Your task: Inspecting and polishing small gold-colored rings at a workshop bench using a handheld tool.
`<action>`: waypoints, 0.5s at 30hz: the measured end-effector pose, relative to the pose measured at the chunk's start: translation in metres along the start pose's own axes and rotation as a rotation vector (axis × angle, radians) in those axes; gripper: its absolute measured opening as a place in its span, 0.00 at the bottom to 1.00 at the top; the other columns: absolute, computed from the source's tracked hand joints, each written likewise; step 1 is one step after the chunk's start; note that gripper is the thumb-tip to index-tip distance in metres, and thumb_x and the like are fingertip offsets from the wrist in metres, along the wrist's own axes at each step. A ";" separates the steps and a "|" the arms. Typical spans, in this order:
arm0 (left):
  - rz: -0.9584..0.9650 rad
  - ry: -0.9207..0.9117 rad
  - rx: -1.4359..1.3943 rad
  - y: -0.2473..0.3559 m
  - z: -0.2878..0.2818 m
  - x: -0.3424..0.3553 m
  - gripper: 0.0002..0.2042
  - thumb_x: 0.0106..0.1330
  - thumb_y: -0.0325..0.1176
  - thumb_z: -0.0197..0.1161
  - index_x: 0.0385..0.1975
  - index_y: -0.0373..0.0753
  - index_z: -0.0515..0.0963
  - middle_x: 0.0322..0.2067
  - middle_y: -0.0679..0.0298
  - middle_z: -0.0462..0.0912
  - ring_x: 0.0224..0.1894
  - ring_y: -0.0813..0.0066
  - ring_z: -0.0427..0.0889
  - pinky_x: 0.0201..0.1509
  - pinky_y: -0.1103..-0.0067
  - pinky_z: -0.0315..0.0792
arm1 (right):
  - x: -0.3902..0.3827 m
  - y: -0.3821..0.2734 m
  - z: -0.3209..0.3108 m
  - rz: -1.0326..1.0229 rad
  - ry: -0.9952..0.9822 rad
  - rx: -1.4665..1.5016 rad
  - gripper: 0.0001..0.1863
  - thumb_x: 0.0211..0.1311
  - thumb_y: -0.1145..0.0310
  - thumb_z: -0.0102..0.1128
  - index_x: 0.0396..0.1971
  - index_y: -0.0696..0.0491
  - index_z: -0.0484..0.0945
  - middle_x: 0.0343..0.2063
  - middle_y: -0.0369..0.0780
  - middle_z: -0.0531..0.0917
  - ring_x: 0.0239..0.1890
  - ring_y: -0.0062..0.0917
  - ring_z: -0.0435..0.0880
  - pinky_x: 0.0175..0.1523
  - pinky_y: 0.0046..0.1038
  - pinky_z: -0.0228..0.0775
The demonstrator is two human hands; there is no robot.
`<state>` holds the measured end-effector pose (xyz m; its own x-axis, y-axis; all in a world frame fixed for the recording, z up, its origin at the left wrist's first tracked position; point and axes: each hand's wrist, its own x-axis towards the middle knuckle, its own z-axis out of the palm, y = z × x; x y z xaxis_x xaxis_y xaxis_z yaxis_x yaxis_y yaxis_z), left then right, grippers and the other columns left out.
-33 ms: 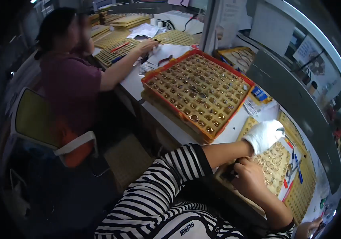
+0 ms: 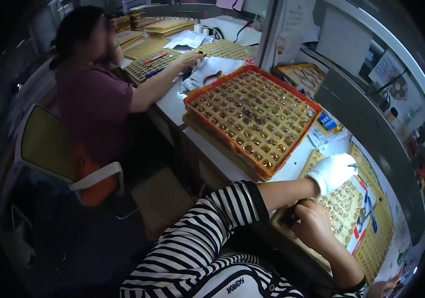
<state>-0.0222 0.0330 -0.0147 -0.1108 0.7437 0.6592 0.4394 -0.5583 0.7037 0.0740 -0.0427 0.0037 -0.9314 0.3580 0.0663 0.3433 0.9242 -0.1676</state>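
Note:
A white glove covers my left hand [image 2: 334, 173], which is held over the far end of a pale tray [image 2: 344, 211] filled with small gold-coloured rings. Its fingers are bunched together toward the right; whatever they pinch is too small to make out. Bare and curled, my right hand [image 2: 316, 222] rests closer to me at the tray's left part. Those fingers are closed, and anything inside them is hidden. Beyond my hands, a large red-rimmed tray [image 2: 210, 130] of square compartments holds many rings, most of them gold-coloured.
Blue pens [image 2: 371, 213] lie right of the ring tray, beside a yellow slotted board [image 2: 382, 238]. A grey partition [image 2: 371, 134] borders the desk. At the left, a co-worker [image 2: 93, 94] in a purple top reaches over another slotted tray [image 2: 148, 64]. Another person's hand [image 2: 384, 286] shows at lower right.
The whole view has shifted slightly, so the desk sits a little further right. Both my hands keep nearly the same pose and place.

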 end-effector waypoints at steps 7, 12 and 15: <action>-0.002 -0.002 0.007 -0.008 0.002 0.008 0.10 0.57 0.37 0.52 0.31 0.38 0.74 0.32 0.57 0.77 0.36 0.58 0.74 0.41 0.72 0.69 | -0.006 0.002 -0.001 0.093 0.102 0.172 0.09 0.33 0.78 0.60 0.19 0.59 0.72 0.22 0.44 0.72 0.26 0.37 0.73 0.30 0.32 0.66; 0.142 0.085 -0.034 -0.033 0.017 0.006 0.14 0.57 0.32 0.49 0.42 0.36 0.72 0.37 0.53 0.76 0.40 0.59 0.75 0.45 0.74 0.68 | -0.021 -0.010 -0.030 0.165 0.379 0.229 0.06 0.40 0.77 0.63 0.21 0.58 0.74 0.18 0.40 0.72 0.20 0.28 0.70 0.25 0.25 0.62; 0.237 0.036 0.094 -0.030 0.021 0.004 0.16 0.56 0.29 0.47 0.45 0.37 0.71 0.38 0.52 0.76 0.40 0.59 0.75 0.46 0.74 0.68 | -0.040 -0.002 -0.048 0.250 0.456 0.229 0.06 0.41 0.80 0.61 0.24 0.58 0.75 0.20 0.38 0.74 0.21 0.22 0.71 0.27 0.21 0.62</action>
<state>-0.0168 0.0608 -0.0387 -0.0260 0.5814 0.8132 0.5379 -0.6775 0.5016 0.1159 -0.0525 0.0486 -0.6610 0.6304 0.4071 0.4637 0.7697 -0.4388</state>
